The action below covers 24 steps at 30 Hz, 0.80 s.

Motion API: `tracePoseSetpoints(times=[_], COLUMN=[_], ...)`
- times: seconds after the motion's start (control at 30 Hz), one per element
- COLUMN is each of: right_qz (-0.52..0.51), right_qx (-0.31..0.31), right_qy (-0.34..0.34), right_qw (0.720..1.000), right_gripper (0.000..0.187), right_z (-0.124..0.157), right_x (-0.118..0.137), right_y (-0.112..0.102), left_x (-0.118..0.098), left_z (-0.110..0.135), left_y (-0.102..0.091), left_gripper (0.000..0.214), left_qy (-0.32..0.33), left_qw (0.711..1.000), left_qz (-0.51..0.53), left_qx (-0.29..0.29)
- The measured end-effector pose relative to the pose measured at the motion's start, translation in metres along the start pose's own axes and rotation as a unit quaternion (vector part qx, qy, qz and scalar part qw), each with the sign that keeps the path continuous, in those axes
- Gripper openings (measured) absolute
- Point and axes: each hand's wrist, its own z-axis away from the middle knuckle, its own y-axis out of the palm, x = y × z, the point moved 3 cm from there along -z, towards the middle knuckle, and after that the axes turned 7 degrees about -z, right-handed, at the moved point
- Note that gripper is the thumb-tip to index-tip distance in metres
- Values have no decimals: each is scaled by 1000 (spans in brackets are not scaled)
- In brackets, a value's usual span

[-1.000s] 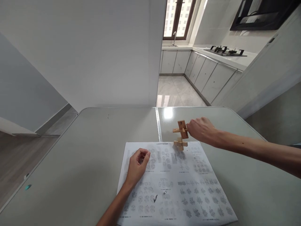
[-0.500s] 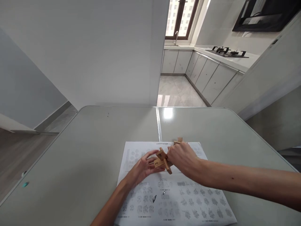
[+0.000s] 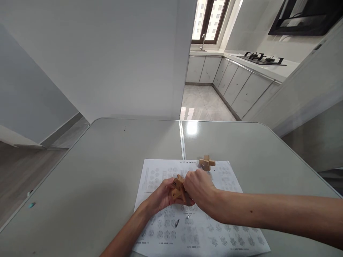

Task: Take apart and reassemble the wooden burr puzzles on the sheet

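Both hands hold a wooden interlocking puzzle (image 3: 177, 193) low over the printed sheet. Its light-brown pieces carry dark numbers, among them a 2. My left hand (image 3: 162, 195) is wrapped round its left side and underside. From the right, my right hand (image 3: 199, 185) grips it with curled fingers and hides that end. Beyond the right hand, a second wooden interlocking puzzle (image 3: 207, 162), shaped like a cross, rests at the sheet's far edge. The paper sheet (image 3: 191, 233) shows rows of small grey diagrams, partly covered by my hands and forearms.
A pale table (image 3: 107, 171) with a metal seam (image 3: 182, 139) down its middle bears the sheet. Near its left edge lies a small teal object (image 3: 31, 205). Past the table stand a white wall (image 3: 128, 64) and a kitchen counter (image 3: 257, 71) with a stove.
The puzzle has come slightly nearer and left with both hands. My left fingers, loosely spread earlier, now close round it. The cross-shaped puzzle behind shows more fully.
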Motion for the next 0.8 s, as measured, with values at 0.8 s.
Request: tracePoseSetpoints(times=[0.8], right_qz=[-13], right_qx=[-40], right_qy=[12], right_qw=[999], right_gripper=[72], right_z=[36], right_x=[-14], right_y=[-52], left_x=[-4], left_z=[-1], left_y=[4], left_gripper=[62], left_qy=[32], left_qw=[998], left_qz=[-46], left_qx=[34])
